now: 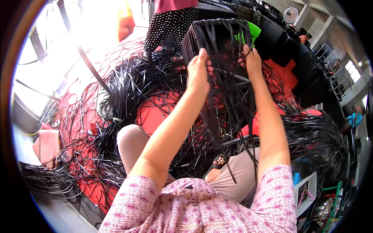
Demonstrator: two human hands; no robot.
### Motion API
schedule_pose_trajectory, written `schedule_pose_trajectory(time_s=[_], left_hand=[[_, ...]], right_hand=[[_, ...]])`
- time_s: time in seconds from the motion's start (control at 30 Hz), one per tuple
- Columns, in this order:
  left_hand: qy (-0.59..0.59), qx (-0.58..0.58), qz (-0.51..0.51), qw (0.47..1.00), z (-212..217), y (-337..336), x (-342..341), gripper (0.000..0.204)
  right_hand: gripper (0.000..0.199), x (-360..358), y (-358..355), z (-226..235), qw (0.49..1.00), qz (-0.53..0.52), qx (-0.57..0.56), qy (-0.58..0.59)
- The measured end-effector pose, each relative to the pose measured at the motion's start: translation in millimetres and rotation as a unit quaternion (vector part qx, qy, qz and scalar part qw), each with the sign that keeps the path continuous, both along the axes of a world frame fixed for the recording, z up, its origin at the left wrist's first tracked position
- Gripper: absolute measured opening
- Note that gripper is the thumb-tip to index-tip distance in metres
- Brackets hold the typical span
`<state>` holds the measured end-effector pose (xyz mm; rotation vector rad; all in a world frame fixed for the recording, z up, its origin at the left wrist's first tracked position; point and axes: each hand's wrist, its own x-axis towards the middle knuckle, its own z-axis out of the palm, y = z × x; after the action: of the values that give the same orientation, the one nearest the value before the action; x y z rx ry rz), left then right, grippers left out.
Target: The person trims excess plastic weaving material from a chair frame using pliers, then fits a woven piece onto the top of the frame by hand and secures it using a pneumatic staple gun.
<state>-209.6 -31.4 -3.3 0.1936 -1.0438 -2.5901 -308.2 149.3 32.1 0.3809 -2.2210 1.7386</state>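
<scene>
A black woven basket-like frame [189, 44] with loose flat strips hanging from it is raised in front of me, over my lap. Its left side is gripped by my left hand [199, 70], the thumb up along the edge and the fingers curled behind. On the opposite side, my right hand [251, 62] closes round the edge, its fingers partly hidden by strips. Both arms are stretched forward. Dangling black strips [229, 116] reach down toward my knee and sandal [218, 162].
Heaps of black strips [128, 77] lie over a red floor covering [155, 110]. A person in dotted trousers [163, 29] stands just beyond. Stacked black woven pieces [279, 42] line the right, with a green chair back [254, 32] nearby. A white bin [307, 194] stands at lower right.
</scene>
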Motion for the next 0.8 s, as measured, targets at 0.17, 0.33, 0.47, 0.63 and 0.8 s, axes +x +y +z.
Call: schedule_pose_trajectory(time_s=[0.17,0.33,0.47,0.63,0.8], left_hand=[[0.088,0.136,0.02,0.987,2,12,-21,0.026],[0.126,0.101,0.099,0.982,15,30,-34,0.021],[0.177,0.049,0.177,0.967,9,33,-37,0.017],[0.195,0.058,0.295,0.933,-7,17,-47,0.019],[0.134,0.058,0.339,0.929,-4,-41,-36,0.024]], right_hand=[[0.048,23,-25,72,0.925,-0.149,0.036,0.347],[0.047,51,-87,89,0.953,-0.005,0.187,0.237],[0.068,56,-155,91,0.948,0.056,0.285,0.128],[0.091,90,-251,87,0.879,0.107,0.461,0.066],[0.075,121,-309,52,0.865,0.137,0.468,0.117]])
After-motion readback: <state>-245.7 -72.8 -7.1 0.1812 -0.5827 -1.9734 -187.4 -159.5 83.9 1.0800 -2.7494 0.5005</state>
